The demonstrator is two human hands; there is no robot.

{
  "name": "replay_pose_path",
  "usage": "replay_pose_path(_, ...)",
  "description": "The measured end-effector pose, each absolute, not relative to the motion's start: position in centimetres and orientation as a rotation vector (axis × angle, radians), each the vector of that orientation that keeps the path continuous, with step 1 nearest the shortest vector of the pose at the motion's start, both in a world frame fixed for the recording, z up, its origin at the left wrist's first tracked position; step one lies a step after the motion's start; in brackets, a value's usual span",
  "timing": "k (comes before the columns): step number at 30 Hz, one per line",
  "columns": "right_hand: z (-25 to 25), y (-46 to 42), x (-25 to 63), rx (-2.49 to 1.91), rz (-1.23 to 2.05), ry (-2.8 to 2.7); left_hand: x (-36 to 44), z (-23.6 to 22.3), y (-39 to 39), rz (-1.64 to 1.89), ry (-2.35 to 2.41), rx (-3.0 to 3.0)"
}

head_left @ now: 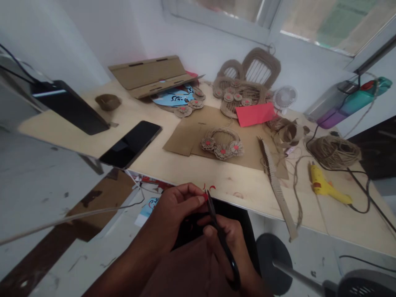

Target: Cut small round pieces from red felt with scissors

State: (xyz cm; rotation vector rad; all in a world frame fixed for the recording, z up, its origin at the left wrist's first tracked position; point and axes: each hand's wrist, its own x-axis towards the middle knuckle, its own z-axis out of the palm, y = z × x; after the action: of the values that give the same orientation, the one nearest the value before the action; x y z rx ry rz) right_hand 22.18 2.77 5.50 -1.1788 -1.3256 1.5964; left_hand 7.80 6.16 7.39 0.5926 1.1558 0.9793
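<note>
Below the table edge, scissors (221,239) in right hand (230,247), blades up-left.

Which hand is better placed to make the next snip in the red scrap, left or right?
Right, probably. The right hand already grips the scissors, blades pointing up at the small red scrap. The left hand is occupied pinching that scrap at its fingertips, so it steadies rather than cuts.

One view only, from a camera worn on the person's head. It looks forward and down across the surface (192,173) toward the wall and window (309,20), tilted a little so the far edge slants. Both hands sit close at the bottom edge; the far things lie well off, near the wall.
</note>
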Motion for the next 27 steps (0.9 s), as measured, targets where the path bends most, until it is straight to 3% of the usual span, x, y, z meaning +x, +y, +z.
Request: replay_pose_path(27,5.25,2.62,22.24,-1.243,1.556,-1.348,7.93,7.90,6.35,0.974,1.156,0.558)
